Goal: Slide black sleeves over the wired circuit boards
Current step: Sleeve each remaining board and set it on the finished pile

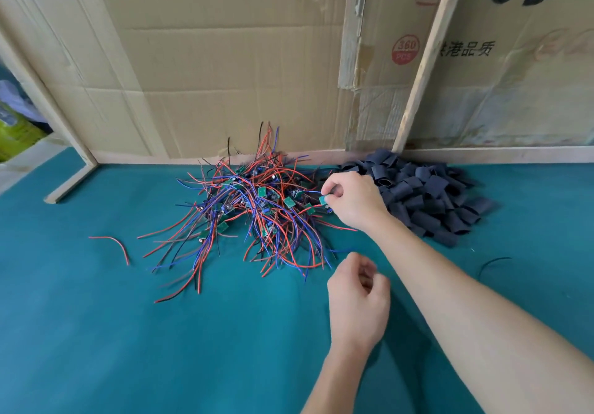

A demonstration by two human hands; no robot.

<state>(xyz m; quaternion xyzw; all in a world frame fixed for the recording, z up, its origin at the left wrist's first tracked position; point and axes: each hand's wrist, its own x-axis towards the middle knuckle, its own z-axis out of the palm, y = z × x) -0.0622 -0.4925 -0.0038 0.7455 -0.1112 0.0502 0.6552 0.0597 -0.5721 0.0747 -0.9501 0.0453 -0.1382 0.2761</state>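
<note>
A tangled pile of small green circuit boards with red, blue and black wires (257,211) lies on the teal table, near the back. To its right sits a heap of flat black sleeves (427,198). My right hand (353,201) reaches between the two heaps and pinches one green circuit board (323,200) at the right edge of the wire pile. My left hand (360,301) hovers nearer to me, below the pile, with its fingers loosely curled; nothing shows in it.
The teal table cover (160,333) spreads across the front. A loose red wire (112,245) lies at the left and a loose black wire (493,264) at the right. Cardboard panels (225,60) on wooden strips wall off the back.
</note>
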